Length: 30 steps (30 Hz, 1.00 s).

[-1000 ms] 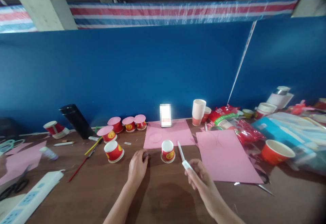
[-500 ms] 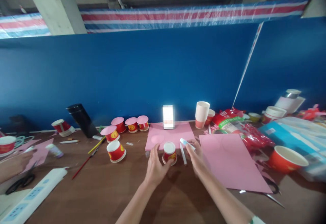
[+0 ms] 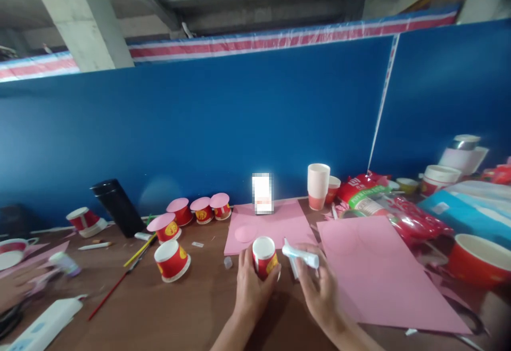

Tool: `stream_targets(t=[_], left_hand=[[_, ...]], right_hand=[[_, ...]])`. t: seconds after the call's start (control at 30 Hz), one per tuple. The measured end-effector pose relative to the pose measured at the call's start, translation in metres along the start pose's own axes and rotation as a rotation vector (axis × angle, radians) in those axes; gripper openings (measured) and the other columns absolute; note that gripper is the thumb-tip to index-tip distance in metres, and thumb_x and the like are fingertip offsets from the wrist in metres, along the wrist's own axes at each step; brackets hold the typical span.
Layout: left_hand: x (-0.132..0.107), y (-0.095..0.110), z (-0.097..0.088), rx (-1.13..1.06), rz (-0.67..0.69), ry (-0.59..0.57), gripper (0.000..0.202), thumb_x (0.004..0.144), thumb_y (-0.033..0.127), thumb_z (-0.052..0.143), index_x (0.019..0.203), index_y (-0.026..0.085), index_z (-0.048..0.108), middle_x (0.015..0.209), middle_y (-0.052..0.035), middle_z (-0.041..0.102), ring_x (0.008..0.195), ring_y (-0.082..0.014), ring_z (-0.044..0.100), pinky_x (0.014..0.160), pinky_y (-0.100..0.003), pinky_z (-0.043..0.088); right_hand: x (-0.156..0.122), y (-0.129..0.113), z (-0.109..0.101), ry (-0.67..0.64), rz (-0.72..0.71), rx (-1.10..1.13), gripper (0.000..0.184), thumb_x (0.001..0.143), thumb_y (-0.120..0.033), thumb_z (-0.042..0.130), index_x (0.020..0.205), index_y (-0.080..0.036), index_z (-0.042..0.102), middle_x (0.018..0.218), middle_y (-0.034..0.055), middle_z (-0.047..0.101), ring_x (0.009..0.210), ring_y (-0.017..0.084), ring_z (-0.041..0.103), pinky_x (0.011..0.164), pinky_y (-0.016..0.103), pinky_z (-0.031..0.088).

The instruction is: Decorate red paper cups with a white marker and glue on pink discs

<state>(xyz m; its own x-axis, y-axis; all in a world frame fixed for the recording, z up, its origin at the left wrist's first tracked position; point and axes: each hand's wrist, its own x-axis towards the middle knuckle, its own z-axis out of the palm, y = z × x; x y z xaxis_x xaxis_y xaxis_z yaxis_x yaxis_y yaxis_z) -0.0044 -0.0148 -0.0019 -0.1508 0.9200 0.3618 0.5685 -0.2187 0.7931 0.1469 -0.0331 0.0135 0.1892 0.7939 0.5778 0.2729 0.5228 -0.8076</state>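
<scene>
My left hand (image 3: pixel 255 282) is wrapped round a red paper cup (image 3: pixel 264 258) that stands upside down, its white base up. A gold print shows on the cup's side. In my right hand (image 3: pixel 319 282) a white and light-blue glue stick (image 3: pixel 301 256) is pinched, its tip pointing left toward the cup and apart from it. Behind the cup a pink paper circle (image 3: pixel 246 233) lies on a pink sheet (image 3: pixel 283 218). A small clear cap (image 3: pixel 228 262) rests left of my left hand. A white pen (image 3: pixel 294 267) is partly hidden under the glue stick.
At left stand several red cups topped with pink discs (image 3: pixel 200 202) and a bare upturned cup (image 3: pixel 171 259). Beyond them are a black bottle (image 3: pixel 117 207), a paintbrush (image 3: pixel 107 295) and a power strip (image 3: pixel 51 324). A co-worker's hand (image 3: pixel 19 284) is far left. Pink paper (image 3: pixel 379 271) lies right.
My left hand has closed round the cup, which now tilts slightly. The glue stick has turned in my right hand and points left. The view has shifted a little.
</scene>
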Motion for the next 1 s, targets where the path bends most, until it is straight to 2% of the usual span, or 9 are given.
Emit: stream_targets(t=[0.1,0.2,0.4,0.57,0.67,0.77,0.87,1.0], left_hand=[[0.000,0.000,0.000,-0.009,0.003,-0.029,0.050,0.069,0.039,0.062,0.112,0.017,0.050,0.104,-0.0102,0.057,0.096,-0.0250,0.057,0.084,-0.039,0.044],[-0.001,0.000,-0.001,0.012,-0.023,-0.062,0.051,0.068,0.040,0.062,0.112,0.018,0.048,0.103,-0.0101,0.060,0.096,-0.0253,0.057,0.083,-0.038,0.044],[-0.003,0.001,0.000,0.062,-0.055,-0.062,0.051,0.068,0.039,0.062,0.112,0.019,0.045,0.103,-0.0102,0.059,0.096,-0.0253,0.056,0.082,-0.037,0.043],[-0.004,0.000,0.002,0.081,-0.047,-0.063,0.051,0.067,0.037,0.064,0.112,0.019,0.047,0.103,-0.0103,0.059,0.096,-0.0252,0.055,0.082,-0.037,0.043],[-0.003,-0.004,0.003,0.137,0.027,-0.017,0.057,0.067,0.036,0.065,0.116,0.018,0.045,0.107,-0.0113,0.057,0.101,-0.0266,0.052,0.087,-0.039,0.042],[-0.002,-0.009,0.003,0.212,0.145,0.056,0.059,0.070,0.033,0.064,0.121,0.015,0.040,0.111,-0.0128,0.054,0.103,-0.0264,0.050,0.091,-0.041,0.040],[0.001,-0.013,0.000,0.285,0.283,0.126,0.055,0.073,0.031,0.062,0.122,0.016,0.040,0.113,-0.0128,0.052,0.104,-0.0270,0.048,0.091,-0.043,0.040],[0.004,-0.015,-0.004,0.393,0.460,0.160,0.056,0.074,0.032,0.062,0.122,0.015,0.041,0.113,-0.0133,0.053,0.103,-0.0284,0.048,0.089,-0.044,0.040]], right_hand=[[-0.005,-0.008,-0.002,-0.144,-0.181,-0.038,0.017,0.086,-0.018,0.050,0.102,-0.020,0.057,0.091,0.0087,0.063,0.083,0.020,0.060,0.074,0.032,0.050],[-0.003,-0.012,-0.001,-0.195,-0.257,-0.065,0.021,0.086,-0.014,0.049,0.104,-0.022,0.056,0.090,0.0072,0.064,0.081,0.019,0.061,0.072,0.030,0.050],[0.000,-0.009,0.001,-0.167,-0.262,-0.138,0.021,0.086,-0.016,0.051,0.106,-0.022,0.055,0.092,0.0070,0.066,0.085,0.020,0.062,0.075,0.031,0.050],[-0.005,0.007,0.000,-0.151,-0.167,-0.166,0.018,0.087,-0.024,0.051,0.104,-0.021,0.056,0.096,0.0081,0.064,0.088,0.022,0.061,0.078,0.032,0.049],[-0.006,0.016,0.000,-0.062,-0.037,-0.135,0.018,0.088,-0.029,0.049,0.103,-0.020,0.054,0.096,0.0085,0.063,0.086,0.021,0.061,0.076,0.031,0.049],[-0.004,0.015,0.000,-0.001,0.057,-0.097,0.018,0.090,-0.032,0.046,0.099,-0.019,0.053,0.089,0.0075,0.063,0.079,0.020,0.060,0.071,0.028,0.049],[-0.001,0.007,0.001,-0.024,0.028,-0.096,0.016,0.091,-0.030,0.044,0.094,-0.018,0.053,0.082,0.0053,0.061,0.073,0.017,0.059,0.068,0.027,0.048],[0.001,-0.001,0.000,-0.039,-0.026,-0.129,0.011,0.090,-0.025,0.043,0.088,-0.019,0.052,0.074,0.0017,0.058,0.064,0.014,0.056,0.065,0.025,0.047]])
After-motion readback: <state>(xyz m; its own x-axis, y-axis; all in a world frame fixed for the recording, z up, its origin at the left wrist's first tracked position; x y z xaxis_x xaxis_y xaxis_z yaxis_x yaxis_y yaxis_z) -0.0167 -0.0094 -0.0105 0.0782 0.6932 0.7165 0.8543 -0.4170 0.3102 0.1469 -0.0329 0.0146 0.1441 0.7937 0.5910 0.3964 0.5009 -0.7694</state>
